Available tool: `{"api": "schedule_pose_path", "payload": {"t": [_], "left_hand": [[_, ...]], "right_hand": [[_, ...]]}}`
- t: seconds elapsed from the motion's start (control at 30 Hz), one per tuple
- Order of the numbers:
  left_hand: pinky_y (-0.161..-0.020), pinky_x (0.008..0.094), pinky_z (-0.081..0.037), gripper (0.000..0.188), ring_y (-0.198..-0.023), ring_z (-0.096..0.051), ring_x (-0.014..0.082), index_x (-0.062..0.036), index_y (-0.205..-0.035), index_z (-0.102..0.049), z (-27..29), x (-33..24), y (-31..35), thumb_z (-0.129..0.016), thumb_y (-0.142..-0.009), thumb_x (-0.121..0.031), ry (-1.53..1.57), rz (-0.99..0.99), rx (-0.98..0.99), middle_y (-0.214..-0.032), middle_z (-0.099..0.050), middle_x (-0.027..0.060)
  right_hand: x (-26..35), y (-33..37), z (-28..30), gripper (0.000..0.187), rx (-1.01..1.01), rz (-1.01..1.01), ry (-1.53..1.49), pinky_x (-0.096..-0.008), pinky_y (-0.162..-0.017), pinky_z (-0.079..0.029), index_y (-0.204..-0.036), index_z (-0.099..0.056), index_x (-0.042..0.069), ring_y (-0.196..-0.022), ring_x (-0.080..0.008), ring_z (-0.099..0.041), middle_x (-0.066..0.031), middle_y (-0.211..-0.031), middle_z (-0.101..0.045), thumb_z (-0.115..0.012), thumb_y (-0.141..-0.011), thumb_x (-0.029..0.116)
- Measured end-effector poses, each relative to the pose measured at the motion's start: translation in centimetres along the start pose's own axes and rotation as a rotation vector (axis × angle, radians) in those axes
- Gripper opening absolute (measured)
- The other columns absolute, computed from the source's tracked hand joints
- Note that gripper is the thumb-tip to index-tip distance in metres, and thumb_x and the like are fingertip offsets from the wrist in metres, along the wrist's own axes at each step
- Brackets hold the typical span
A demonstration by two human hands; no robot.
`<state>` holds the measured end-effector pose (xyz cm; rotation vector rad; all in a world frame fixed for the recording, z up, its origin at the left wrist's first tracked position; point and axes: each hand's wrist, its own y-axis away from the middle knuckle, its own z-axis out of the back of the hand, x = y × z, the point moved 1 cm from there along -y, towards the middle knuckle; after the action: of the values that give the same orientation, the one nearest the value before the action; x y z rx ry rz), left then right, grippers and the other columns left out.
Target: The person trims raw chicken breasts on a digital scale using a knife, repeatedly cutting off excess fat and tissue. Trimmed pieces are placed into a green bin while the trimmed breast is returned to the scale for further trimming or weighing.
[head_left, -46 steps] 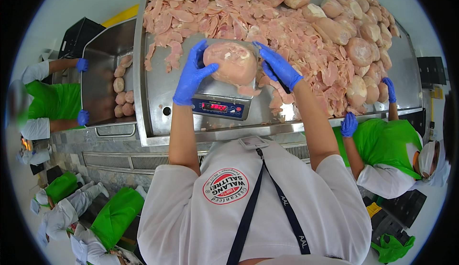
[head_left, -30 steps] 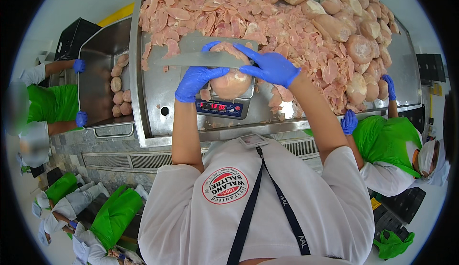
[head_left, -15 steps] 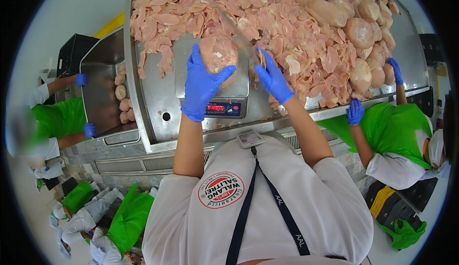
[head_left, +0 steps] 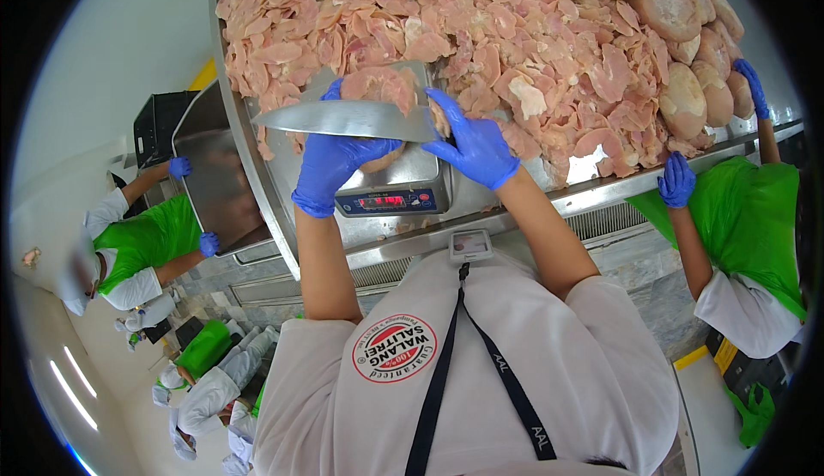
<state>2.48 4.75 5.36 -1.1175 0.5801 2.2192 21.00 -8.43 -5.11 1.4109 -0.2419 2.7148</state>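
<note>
My left hand point(head_left: 330, 167), in a blue glove, grips a rounded piece of pink meat point(head_left: 378, 86) above a digital scale point(head_left: 395, 203) with a red display. In my right hand point(head_left: 479, 148), also blue-gloved, is a knife point(head_left: 343, 120). Its broad blade points left and crosses over the meat and my left hand, hiding part of both. The right fingers wrap the handle, mostly covering it. Thin meat slices point(head_left: 506, 72) lie heaped just beyond the scale and to its right.
Large whole meat pieces point(head_left: 682, 103) are stacked at the far right of the steel table point(head_left: 249, 133). Along its right front edge is a co-worker in a green apron point(head_left: 730, 210). Another co-worker point(head_left: 159, 223) holds a metal bin point(head_left: 219, 175) at the left.
The knife has swung from pointing far and left to lying across the meat, blade toward the left. At the left, the bin is tilted differently and the co-worker has moved closer to the table.
</note>
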Motion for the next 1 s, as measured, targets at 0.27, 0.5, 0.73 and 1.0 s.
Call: {"api": "schedule_pose_path", "payload": {"t": [0.27,0.5,0.73,1.0], "left_hand": [[-0.111,0.0391,-0.040,0.109,-0.130,-0.049,0.0226,-0.0037,-0.150,-0.035,0.7,1.8,-0.2,-0.096,-0.062,-0.027,0.112,0.004,0.043,-0.141,-0.050,0.0112],[-0.113,0.0381,-0.038,0.106,-0.134,-0.045,0.0264,-0.0041,-0.147,-0.041,1.4,0.3,-1.2,-0.096,-0.059,-0.026,-0.073,-0.092,0.244,-0.145,-0.047,0.0122],[-0.103,0.0358,-0.045,0.059,-0.119,-0.057,0.0241,-0.0016,-0.133,-0.055,1.3,1.9,-0.3,-0.079,-0.083,-0.019,-0.048,-0.077,-0.177,-0.132,-0.059,0.0120],[-0.094,0.0334,-0.049,0.022,-0.103,-0.064,0.0226,0.0016,-0.114,-0.065,-0.4,2.8,-0.6,-0.054,-0.100,-0.011,-0.102,-0.207,-0.288,-0.110,-0.067,0.0113]], "right_hand": [[-0.4,-3.3,2.2,0.087,0.151,-0.020,-0.029,-0.0459,-0.061,-0.050,-0.155,-0.030,0.023,-0.066,-0.0392,-0.064,-0.0181,-0.072,-0.063,-0.070,-0.085,0.054],[2.0,-6.7,5.0,0.078,0.345,0.019,-0.086,-0.0430,-0.069,-0.051,-0.154,-0.034,0.023,-0.069,-0.0372,-0.064,-0.0180,-0.077,-0.063,-0.067,-0.089,0.051],[0.7,-2.3,3.8,0.084,0.317,0.011,-0.154,-0.0476,-0.073,-0.053,-0.157,-0.027,0.022,-0.083,-0.0409,-0.069,-0.0202,-0.094,-0.070,-0.062,-0.090,0.058],[3.0,-3.8,5.0,0.083,0.450,0.015,-0.084,-0.0413,-0.079,-0.054,-0.158,-0.025,0.022,-0.089,-0.0357,-0.070,-0.0118,-0.094,-0.074,-0.066,-0.090,0.048]]}}
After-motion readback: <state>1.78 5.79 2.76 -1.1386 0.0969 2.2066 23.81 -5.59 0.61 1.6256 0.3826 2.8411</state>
